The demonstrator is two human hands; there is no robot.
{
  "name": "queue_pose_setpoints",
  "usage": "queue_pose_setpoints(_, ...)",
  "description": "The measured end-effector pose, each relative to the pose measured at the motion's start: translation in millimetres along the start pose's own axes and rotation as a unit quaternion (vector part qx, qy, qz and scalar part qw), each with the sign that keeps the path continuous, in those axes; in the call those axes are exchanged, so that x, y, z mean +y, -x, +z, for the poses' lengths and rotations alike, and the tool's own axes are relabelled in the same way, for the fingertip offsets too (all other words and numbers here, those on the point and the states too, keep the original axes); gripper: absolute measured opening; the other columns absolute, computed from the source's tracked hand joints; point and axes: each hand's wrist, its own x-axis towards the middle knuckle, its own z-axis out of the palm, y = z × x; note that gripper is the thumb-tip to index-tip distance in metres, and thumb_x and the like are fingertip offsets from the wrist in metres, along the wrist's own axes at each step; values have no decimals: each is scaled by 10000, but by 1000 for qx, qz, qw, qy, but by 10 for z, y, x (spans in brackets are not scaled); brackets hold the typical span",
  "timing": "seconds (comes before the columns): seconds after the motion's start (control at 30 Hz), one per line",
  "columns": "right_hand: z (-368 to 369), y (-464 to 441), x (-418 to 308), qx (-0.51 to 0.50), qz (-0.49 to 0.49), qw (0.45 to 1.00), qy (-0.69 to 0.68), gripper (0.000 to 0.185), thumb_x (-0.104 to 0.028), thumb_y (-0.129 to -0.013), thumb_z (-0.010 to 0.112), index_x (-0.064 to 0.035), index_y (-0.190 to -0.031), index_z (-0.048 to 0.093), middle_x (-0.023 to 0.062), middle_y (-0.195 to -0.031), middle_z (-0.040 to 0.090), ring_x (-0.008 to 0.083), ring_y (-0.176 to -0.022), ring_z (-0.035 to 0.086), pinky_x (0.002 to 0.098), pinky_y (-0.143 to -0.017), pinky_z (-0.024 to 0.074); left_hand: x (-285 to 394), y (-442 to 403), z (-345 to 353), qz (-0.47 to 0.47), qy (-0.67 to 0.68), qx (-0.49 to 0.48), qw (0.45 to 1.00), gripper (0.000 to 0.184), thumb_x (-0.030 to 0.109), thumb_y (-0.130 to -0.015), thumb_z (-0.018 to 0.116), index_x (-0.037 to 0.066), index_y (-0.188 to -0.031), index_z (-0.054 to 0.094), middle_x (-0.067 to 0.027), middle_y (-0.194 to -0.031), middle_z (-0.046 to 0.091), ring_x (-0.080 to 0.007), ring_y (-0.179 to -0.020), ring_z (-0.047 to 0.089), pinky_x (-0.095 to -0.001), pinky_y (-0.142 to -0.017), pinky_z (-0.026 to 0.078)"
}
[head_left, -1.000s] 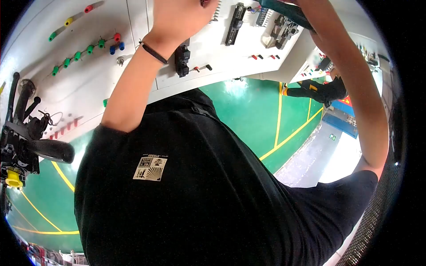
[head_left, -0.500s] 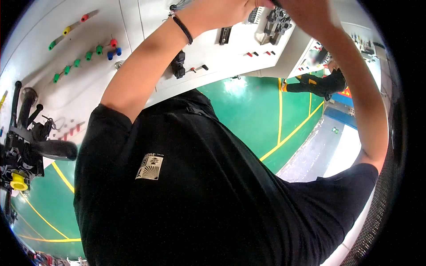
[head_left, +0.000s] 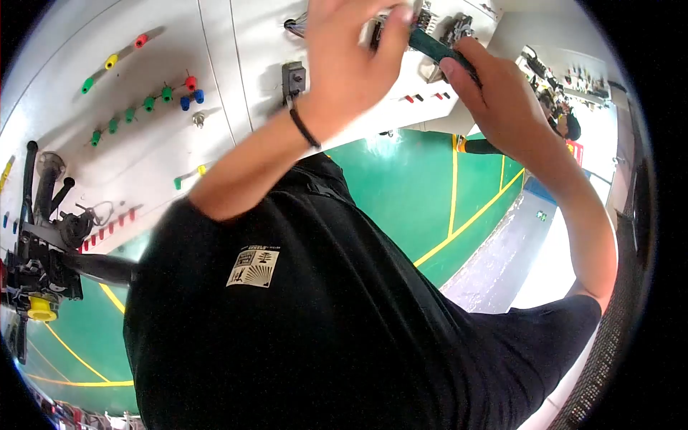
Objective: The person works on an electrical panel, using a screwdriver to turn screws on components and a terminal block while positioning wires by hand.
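Note:
Near the top edge, my right hand is closed round a dark green tool handle, its thumb lying along it. The handle's far end points to my left hand; the kind of tool does not show. My left hand, with a black band on its wrist, has thumb and finger bent together at the top edge. What it pinches, if anything, is hidden. Behind it a small black switch-like block is fixed to the white panel. Black fittings stand beyond the tool.
Red, yellow, green and blue terminals stick out of the panel on the left. A black machine with levers stands at the far left. Green floor with yellow lines lies below. Another person is at the right, behind my right arm.
Both my hands now show lower in the view, and the green handle has come into sight in the right one. The panel has shifted slightly right, and the other person has changed posture.

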Motion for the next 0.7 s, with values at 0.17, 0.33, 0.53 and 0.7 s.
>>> queue_pose_setpoints(0.17, -194, -92, -192, -50, 152, 954, -252, 317, -368, -1007, 512, -55, -1006, 560, 103, -676, 507, 243, -619, 492, 387, -590, 367, 633, 191, -202, -617, 444, -169, 627, 297, 286, -1028, 496, 21, -988, 623, -34, -754, 595, -129, -642, 521, -266, -584, 412)
queue_pose_setpoints(0.33, -296, -91, -237, -115, 267, 822, -491, 386, -432, -1017, 470, -74, -946, 595, -73, -581, 319, 17, -450, 251, 219, -397, 170, 234, 313, 26, -580, 743, -56, 329, 407, 400, -1055, 421, 42, -1203, 544, -66, -839, 604, -154, -670, 500, -279, -644, 405)
queue_pose_setpoints(0.53, -69, -162, -3, 70, 71, 986, -131, 368, -416, -1007, 514, -79, -1114, 617, -29, -642, 444, 72, -535, 422, 251, -467, 333, 437, 94, 14, -600, 697, -2, 392, 277, 250, -1094, 351, 104, -886, 462, 23, -677, 468, -78, -551, 383, -225, -570, 345)
queue_pose_setpoints(0.7, -82, -142, -192, 78, -56, 963, 252, 422, -420, -958, 621, -133, -1267, 595, 75, -1006, 692, 223, -830, 685, 322, -806, 528, 331, 121, -38, -664, 647, 3, 376, 209, 266, -1082, 394, 88, -992, 458, 14, -664, 470, -103, -548, 414, -233, -574, 376)
